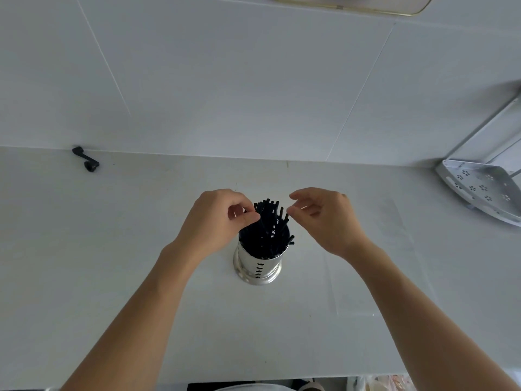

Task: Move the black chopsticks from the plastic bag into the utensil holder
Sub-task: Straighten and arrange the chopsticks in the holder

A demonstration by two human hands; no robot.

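A home kitchen: a pale countertop (112,249) meets a tiled wall (225,80), a steel utensil holder (259,263) of chopsticks (267,221) stands centrally, a perforated corner rack (479,190) at far right

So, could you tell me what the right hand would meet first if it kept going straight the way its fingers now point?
The right hand points left, toward the black chopsticks standing in the utensil holder. It would most likely meet their upper ends first, and the left hand beyond them; depth is hard to judge from above.
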